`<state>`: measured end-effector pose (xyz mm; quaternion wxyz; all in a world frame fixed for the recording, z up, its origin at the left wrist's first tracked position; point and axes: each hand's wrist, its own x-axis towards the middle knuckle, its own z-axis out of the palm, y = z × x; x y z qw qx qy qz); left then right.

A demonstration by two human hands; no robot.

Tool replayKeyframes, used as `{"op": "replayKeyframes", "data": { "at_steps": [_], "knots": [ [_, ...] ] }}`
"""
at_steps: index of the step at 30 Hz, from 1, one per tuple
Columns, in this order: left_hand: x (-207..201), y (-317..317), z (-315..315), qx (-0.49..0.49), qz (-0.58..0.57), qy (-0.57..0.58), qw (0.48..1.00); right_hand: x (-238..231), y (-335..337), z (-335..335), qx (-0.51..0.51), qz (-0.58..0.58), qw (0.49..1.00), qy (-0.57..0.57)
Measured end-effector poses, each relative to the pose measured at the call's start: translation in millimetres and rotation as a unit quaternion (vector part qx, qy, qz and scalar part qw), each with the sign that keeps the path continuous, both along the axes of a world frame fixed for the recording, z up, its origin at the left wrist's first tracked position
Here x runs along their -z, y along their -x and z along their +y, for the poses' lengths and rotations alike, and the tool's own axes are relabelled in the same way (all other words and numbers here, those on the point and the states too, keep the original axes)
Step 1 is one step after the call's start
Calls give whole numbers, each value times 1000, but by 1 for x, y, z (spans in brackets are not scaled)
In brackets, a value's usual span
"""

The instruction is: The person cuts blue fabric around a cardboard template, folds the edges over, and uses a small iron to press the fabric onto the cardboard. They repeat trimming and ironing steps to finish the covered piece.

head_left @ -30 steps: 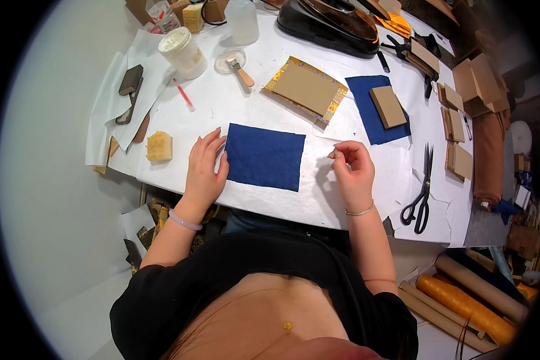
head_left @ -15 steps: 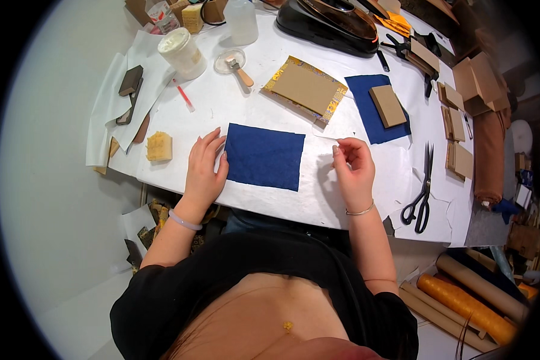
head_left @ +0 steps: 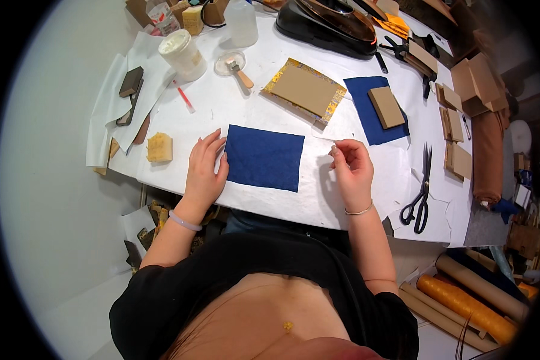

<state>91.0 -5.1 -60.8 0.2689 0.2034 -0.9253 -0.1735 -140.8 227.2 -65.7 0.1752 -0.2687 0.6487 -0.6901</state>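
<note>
A dark blue rectangular piece of cloth (head_left: 265, 159) lies flat on the white-covered table in front of me. My left hand (head_left: 206, 163) rests at its left edge, fingers stretched and slightly apart, with the thumb along the cloth's side. To the right of the cloth, apart from it, my right hand (head_left: 351, 165) is held with fingers curled and the thumb drawn to the index finger. Whether anything small sits in that pinch cannot be made out. Beyond the cloth lies a grey-brown board (head_left: 305, 89) on yellow patterned material.
At right are a second blue cloth (head_left: 360, 102) under a small board block (head_left: 386, 108), black scissors (head_left: 421, 198) and stacked boards (head_left: 457, 161). At left lie a sponge (head_left: 159, 147) and a red-tipped stick (head_left: 185, 97). A white tub (head_left: 183, 55), a brush (head_left: 241, 76) and a black machine (head_left: 327, 29) stand farther back.
My right hand's fingertips have curled in slightly and shifted a little. The left hand and the blue cloth keep their places.
</note>
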Motion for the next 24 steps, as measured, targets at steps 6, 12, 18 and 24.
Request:
{"op": "replayKeyframes", "data": {
  "at_steps": [6,12,18,24],
  "knots": [
    [-1,0,-1,3,1,-2,1000,3,-1,0,19,-35,999,30],
    [-1,-1,-3,4,2,-2,1000,-26,9,11,129,-144,979,64],
    [-4,-3,-4,11,-10,-10,1000,-75,83,-5,121,-28,992,14],
    [-6,-2,-5,4,1,-25,1000,-101,226,-108,151,341,926,-52]
  ]
}}
